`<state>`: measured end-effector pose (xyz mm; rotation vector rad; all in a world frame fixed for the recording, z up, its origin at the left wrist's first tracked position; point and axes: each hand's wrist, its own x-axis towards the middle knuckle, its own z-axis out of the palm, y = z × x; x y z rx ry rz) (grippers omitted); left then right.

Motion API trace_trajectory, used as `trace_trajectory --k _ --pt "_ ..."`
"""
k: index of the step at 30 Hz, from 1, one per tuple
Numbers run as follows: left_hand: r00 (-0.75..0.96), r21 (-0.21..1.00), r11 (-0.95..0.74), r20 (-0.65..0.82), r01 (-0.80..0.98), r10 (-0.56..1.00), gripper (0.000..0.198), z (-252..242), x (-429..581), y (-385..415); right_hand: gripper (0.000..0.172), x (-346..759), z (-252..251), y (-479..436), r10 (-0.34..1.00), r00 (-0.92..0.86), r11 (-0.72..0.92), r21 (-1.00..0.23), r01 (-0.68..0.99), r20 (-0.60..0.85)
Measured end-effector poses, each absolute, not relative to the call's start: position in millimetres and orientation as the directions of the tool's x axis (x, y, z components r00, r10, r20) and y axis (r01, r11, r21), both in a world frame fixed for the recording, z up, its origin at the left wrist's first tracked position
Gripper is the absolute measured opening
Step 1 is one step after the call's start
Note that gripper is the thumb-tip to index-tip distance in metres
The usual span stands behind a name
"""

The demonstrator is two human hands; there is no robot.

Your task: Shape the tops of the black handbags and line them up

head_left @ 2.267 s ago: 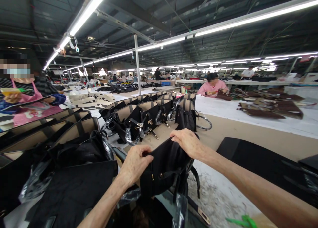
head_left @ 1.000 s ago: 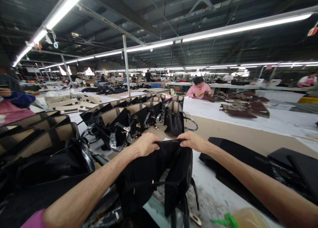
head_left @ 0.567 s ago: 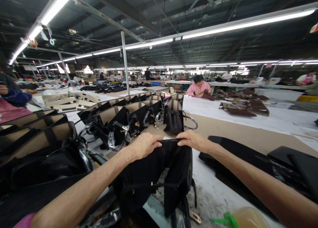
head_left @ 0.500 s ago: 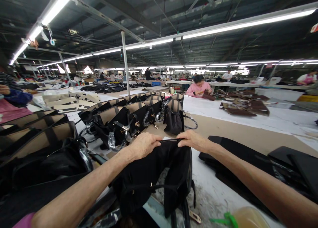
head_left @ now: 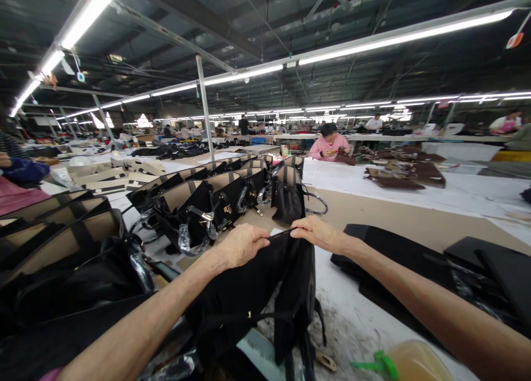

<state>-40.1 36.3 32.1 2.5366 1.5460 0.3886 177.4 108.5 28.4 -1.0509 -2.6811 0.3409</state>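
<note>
A black handbag hangs in front of me, its top edge pinched between the fingers of both hands. My left hand is closed on that edge at the left. A short way to the right, my right hand grips the same edge, thumb and fingers together. Small gold-coloured fittings show on the bag's side, and its lower part is dark and hard to make out. Just beyond my hands stands another black bag with a beige inside and a looped handle wrapped in clear plastic.
Rows of black bags stand ahead and to the left. Flat black pieces lie at right. A bottle with a green nozzle is near the front edge. Across the table a person in pink handles brown pieces.
My right hand has shifted slightly left along the bag's edge, and the bag has tilted a little. The whole view has moved slightly. Both hands keep their grip.
</note>
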Motion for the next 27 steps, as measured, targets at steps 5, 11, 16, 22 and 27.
trace_trajectory --k 5,11,16,22,27 --pt "0.416 0.26 -0.442 0.15 0.859 0.897 0.023 34 -38 33 0.02 166 32 103 0.575 -0.777 0.817 -0.14 0.559 0.255" --pt "0.407 0.254 -0.431 0.145 0.866 0.902 0.024 35 -36 27 0.025 158 34 101 0.534 -0.821 0.843 -0.202 0.499 0.199" --pt "0.388 0.224 -0.41 0.134 0.884 0.912 0.027 34 -35 26 0.03 160 33 100 0.544 -0.817 0.839 -0.132 0.527 0.191" --pt "0.371 0.17 -0.394 0.152 0.903 0.916 0.028 30 -34 27 0.028 152 35 90 0.461 -0.861 0.884 -0.026 0.467 0.214" --pt "0.339 0.165 -0.357 0.128 0.919 0.932 0.027 32 -29 24 0.028 144 32 91 0.484 -0.851 0.873 -0.054 0.484 0.203"
